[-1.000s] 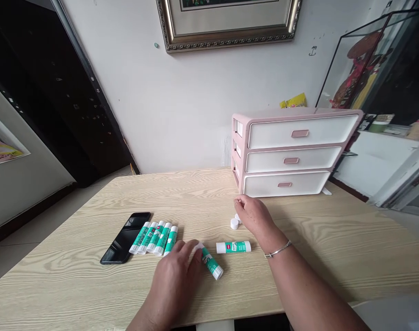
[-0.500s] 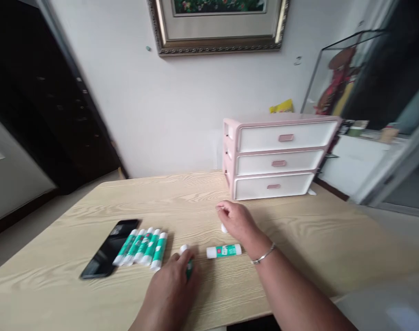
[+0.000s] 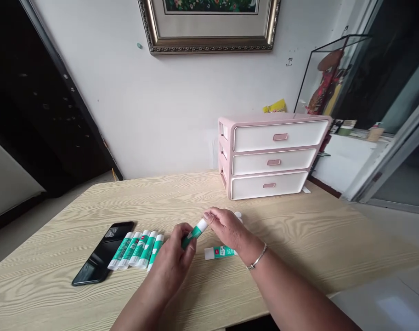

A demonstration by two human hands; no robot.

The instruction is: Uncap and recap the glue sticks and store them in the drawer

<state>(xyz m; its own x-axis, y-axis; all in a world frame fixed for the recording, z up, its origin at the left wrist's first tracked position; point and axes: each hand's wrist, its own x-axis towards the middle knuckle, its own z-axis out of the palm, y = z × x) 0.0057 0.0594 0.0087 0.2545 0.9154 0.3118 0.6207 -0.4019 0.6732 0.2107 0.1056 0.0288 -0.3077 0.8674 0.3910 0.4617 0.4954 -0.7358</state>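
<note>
My left hand [image 3: 175, 259] grips a green and white glue stick [image 3: 195, 232], lifted off the wooden table [image 3: 299, 239] and tilted up to the right. My right hand [image 3: 226, 227] pinches the white cap end of that same stick. Just under my right hand another glue stick [image 3: 218, 252] lies flat on the table. A small white cap [image 3: 237, 214] peeks out behind my right hand. To the left, several glue sticks [image 3: 137, 248] lie side by side in a row next to a black phone [image 3: 101, 258].
A pink and white three-drawer organiser [image 3: 273, 158] stands at the back right of the table, drawers closed. A framed picture [image 3: 209, 25] hangs on the wall. A glass case [image 3: 333, 78] and a white cabinet stand to the right.
My left hand has picked the glue stick up off the table. My right hand has come from the loose caps to the stick's cap end. The camera has shifted right.
</note>
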